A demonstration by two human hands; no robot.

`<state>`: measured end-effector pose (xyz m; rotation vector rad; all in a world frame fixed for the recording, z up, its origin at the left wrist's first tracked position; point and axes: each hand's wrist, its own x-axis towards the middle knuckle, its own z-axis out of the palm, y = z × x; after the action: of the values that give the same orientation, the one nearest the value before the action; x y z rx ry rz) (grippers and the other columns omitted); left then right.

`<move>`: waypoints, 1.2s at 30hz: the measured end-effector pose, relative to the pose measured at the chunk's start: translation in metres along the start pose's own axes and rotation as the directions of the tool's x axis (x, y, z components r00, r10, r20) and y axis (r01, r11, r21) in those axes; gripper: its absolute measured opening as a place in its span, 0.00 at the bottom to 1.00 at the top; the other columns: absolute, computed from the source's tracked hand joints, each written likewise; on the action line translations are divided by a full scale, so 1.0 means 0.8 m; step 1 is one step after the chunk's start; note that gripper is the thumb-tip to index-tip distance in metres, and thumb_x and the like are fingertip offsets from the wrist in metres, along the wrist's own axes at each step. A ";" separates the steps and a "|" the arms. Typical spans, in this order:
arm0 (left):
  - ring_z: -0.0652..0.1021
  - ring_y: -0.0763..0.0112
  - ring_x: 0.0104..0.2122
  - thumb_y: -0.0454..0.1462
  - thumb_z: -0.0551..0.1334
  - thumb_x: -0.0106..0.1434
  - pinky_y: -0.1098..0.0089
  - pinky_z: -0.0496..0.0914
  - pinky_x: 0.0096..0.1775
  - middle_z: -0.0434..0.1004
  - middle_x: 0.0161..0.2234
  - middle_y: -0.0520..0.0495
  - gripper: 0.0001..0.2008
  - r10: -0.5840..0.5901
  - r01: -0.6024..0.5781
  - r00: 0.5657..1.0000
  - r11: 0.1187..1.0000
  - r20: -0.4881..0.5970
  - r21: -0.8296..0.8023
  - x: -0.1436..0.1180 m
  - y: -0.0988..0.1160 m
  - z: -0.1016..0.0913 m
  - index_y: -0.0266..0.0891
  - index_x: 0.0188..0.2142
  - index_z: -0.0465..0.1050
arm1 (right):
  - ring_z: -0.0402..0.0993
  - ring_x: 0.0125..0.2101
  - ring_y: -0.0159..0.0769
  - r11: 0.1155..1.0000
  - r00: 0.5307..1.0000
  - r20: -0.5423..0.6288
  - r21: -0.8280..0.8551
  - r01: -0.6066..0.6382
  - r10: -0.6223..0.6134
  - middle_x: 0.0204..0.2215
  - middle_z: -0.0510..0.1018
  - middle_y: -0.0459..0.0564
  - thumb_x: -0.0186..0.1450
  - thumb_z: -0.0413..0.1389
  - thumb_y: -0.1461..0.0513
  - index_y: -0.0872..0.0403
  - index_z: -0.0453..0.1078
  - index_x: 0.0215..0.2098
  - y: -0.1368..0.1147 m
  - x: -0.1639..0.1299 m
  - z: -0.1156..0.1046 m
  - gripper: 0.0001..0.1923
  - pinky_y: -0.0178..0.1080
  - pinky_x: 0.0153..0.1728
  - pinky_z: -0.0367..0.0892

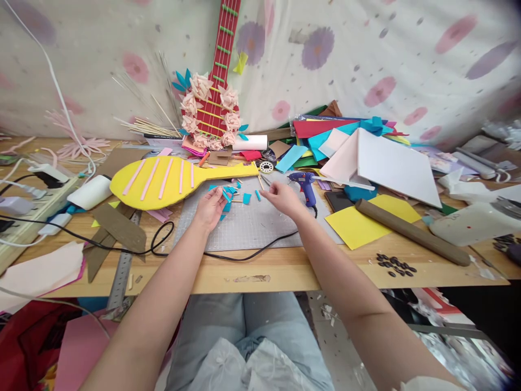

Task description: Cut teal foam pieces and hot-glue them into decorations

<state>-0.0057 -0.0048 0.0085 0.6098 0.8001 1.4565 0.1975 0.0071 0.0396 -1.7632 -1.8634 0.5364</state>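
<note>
A cluttered wooden table (260,269) is seen from above, with two bare arms reaching forward over it. At far left a power strip (28,209) lies near the table edge, with a white roll (88,192) just beside it. Brown card pieces (116,231) and a metal ruler (124,266) are laid nearer the front. A yellow guitar shape (163,182) with pink strips is placed flat, its neck pointing right. A grey cutting mat (248,222) is set in the middle, crossed by a black cord (228,252). The left hand (210,209) is held over the mat, fingers closed on a small blue foam piece (226,196). More blue bits (247,198) are scattered just beside it. The right hand (281,198) is held near them, fingertips pinched together; whether anything is gripped cannot be told. A blue glue gun (304,182) rests just beyond it. Yellow paper (358,225) and a brown tube (411,232) are seen further right, under a stack of coloured sheets (358,146).
</note>
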 end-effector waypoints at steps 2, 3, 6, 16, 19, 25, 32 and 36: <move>0.74 0.78 0.27 0.35 0.66 0.52 0.73 0.66 0.40 0.73 0.23 0.54 0.06 -0.003 0.003 1.000 1.000 0.009 -0.001 -0.001 0.000 0.002 0.37 0.25 0.70 | 0.63 0.23 0.28 0.990 0.996 0.029 0.121 0.077 -0.081 0.21 0.70 0.43 0.56 0.53 0.48 0.54 0.60 0.24 -0.010 0.003 0.017 0.18 0.32 0.24 0.56; 0.74 0.78 0.27 0.35 0.66 0.52 0.74 0.65 0.39 0.73 0.23 0.54 0.06 -0.001 0.001 1.000 1.000 0.014 -0.004 -0.002 0.001 0.002 0.37 0.25 0.70 | 0.64 0.23 0.28 0.971 0.991 0.052 0.215 0.106 -0.120 0.23 0.71 0.44 0.57 0.52 0.48 0.54 0.61 0.25 -0.016 0.004 0.025 0.18 0.31 0.25 0.58; 0.73 0.79 0.27 0.35 0.66 0.51 0.75 0.65 0.38 0.73 0.24 0.54 0.05 0.017 -0.016 0.999 1.000 0.042 -0.007 -0.002 0.000 0.002 0.37 0.25 0.71 | 0.69 0.26 0.27 0.823 0.971 0.167 0.566 0.049 -0.172 0.28 0.75 0.47 0.62 0.47 0.50 0.55 0.63 0.31 -0.040 0.004 0.043 0.17 0.31 0.30 0.66; 0.71 0.79 0.25 0.36 0.69 0.48 0.76 0.64 0.31 0.72 0.23 0.53 0.09 0.022 -0.023 0.998 1.000 0.061 0.019 0.001 -0.004 0.000 0.37 0.26 0.70 | 0.72 0.23 0.27 0.692 0.934 0.337 0.702 -0.167 -0.116 0.21 0.75 0.43 0.53 0.60 0.67 0.57 0.68 0.28 -0.082 -0.001 0.068 0.06 0.34 0.31 0.71; 0.71 0.80 0.25 0.35 0.69 0.47 0.77 0.64 0.32 0.71 0.22 0.55 0.09 0.049 -0.050 0.998 0.998 0.034 0.026 0.002 -0.006 0.001 0.37 0.25 0.70 | 0.74 0.27 0.31 0.856 0.978 0.170 0.516 0.017 -0.122 0.25 0.78 0.47 0.54 0.59 0.65 0.56 0.70 0.29 -0.081 -0.004 0.070 0.04 0.37 0.34 0.70; 0.71 0.81 0.26 0.34 0.69 0.47 0.77 0.64 0.36 0.70 0.24 0.56 0.09 0.114 -0.114 0.993 0.993 -0.012 0.012 0.001 -0.009 0.001 0.38 0.26 0.69 | 0.75 0.36 0.35 0.948 0.959 -0.027 0.139 0.285 -0.284 0.34 0.79 0.48 0.60 0.53 0.62 0.53 0.72 0.35 -0.082 -0.018 0.071 0.07 0.37 0.38 0.66; 0.72 0.80 0.29 0.34 0.68 0.48 0.76 0.65 0.38 0.72 0.26 0.56 0.08 0.115 -0.115 0.993 0.993 0.013 0.017 -0.006 -0.006 0.005 0.39 0.26 0.69 | 0.74 0.38 0.36 0.925 0.924 -0.060 0.006 0.379 -0.378 0.37 0.79 0.48 0.62 0.50 0.61 0.51 0.71 0.37 -0.074 -0.021 0.074 0.09 0.36 0.37 0.64; 0.74 0.77 0.31 0.36 0.69 0.47 0.73 0.65 0.40 0.73 0.27 0.54 0.09 0.116 -0.117 0.993 0.991 0.011 0.069 -0.007 -0.007 0.006 0.38 0.25 0.69 | 0.74 0.37 0.35 0.930 0.932 -0.042 0.057 0.362 -0.360 0.36 0.79 0.48 0.61 0.50 0.61 0.52 0.71 0.37 -0.070 -0.021 0.075 0.09 0.36 0.38 0.64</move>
<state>0.0015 -0.0100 0.0076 0.7247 0.8236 1.5365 0.1170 -0.0104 0.0246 -1.3324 -2.0597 0.4175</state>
